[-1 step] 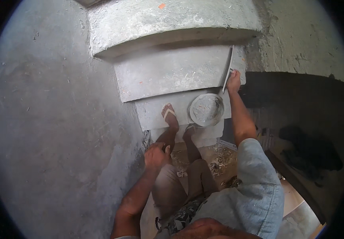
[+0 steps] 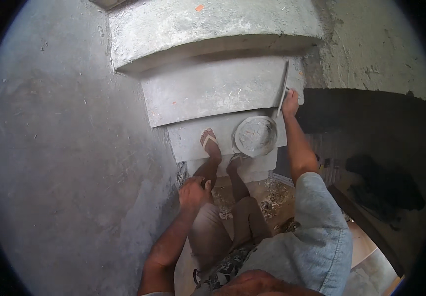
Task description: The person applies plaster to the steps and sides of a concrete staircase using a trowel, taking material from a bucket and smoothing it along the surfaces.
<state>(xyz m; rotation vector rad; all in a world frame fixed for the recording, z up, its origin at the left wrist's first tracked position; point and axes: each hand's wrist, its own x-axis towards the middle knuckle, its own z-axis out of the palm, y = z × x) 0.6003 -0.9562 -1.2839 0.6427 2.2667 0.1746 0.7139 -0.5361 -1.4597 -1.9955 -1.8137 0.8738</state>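
Note:
My right hand (image 2: 290,104) is closed round the handle of a long, flat plastering trowel (image 2: 283,85). The trowel stands on edge by the right end of a concrete step (image 2: 203,91), its blade seen nearly edge-on. Just below and left of that hand is a round bucket (image 2: 256,136) with grey, powdery mortar or rubble in it, standing on the lower step. My left hand (image 2: 193,194) rests over my left knee, thumb apart and holding nothing; its fingertips are partly hidden.
A higher step (image 2: 213,19) overhangs at the top. The grey plastered wall (image 2: 74,148) runs along the left. Past the steps' right edge lies a dark drop (image 2: 351,118). My sandalled foot (image 2: 210,140) is on the step beside the bucket; debris (image 2: 272,200) lies below.
My right hand and the trowel have shifted slightly toward me along the step's right end. The left hand and the bucket stay where they were.

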